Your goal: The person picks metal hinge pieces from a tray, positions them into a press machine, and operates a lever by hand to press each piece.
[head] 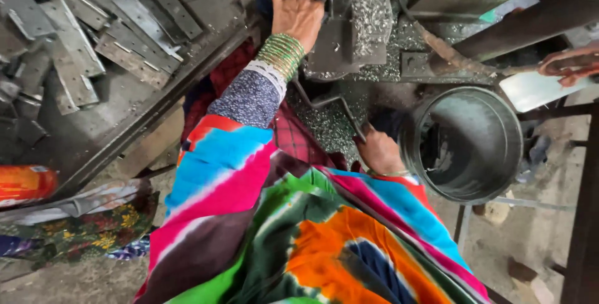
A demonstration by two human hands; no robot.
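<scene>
Fingers of the left hand (299,11) are spread apart and laid flat against the dark metal press (337,42), touching its upright part near the top of the view; green bangles (282,54) ring that wrist. The right hand (379,152) sits lower, its fingers curled together around a thin bent metal rod (337,107) that runs up toward the press. Shiny metal shavings (368,11) lie heaped on and around the press. Just beside the right hand stands a round grey metal bucket (499,148). Flat hinge-like metal plates (93,36) are piled in a tray on the left. Another person's hand (571,64) shows at the right edge.
</scene>
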